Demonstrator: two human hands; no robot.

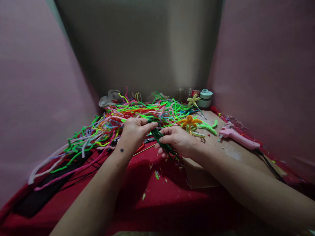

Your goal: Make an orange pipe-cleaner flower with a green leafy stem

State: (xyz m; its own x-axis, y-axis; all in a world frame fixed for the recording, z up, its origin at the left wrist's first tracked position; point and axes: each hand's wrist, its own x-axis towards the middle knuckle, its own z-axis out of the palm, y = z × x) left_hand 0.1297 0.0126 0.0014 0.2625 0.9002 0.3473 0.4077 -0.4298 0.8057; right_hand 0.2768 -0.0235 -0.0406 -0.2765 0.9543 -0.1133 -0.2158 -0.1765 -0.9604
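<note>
My left hand (135, 131) and my right hand (177, 140) meet over the red cloth (157, 193), both gripping a bundle of dark green pipe cleaners (159, 140). The left fingers pinch the bundle's upper end; the right hand wraps its lower part, which runs down under the palm. Just behind the hands lies a big loose heap of many-coloured pipe cleaners (128, 116). An orange pipe-cleaner flower (189, 122) lies right of the hands on a cardboard sheet (228, 154).
A pink glue gun (238, 137) with a black cord rests on the cardboard at right. A pale yellow flower (193, 100) and a mint-green jar (205, 98) stand at the back. Scissors with red handles (145, 144) lie under the hands. Pink walls close in both sides.
</note>
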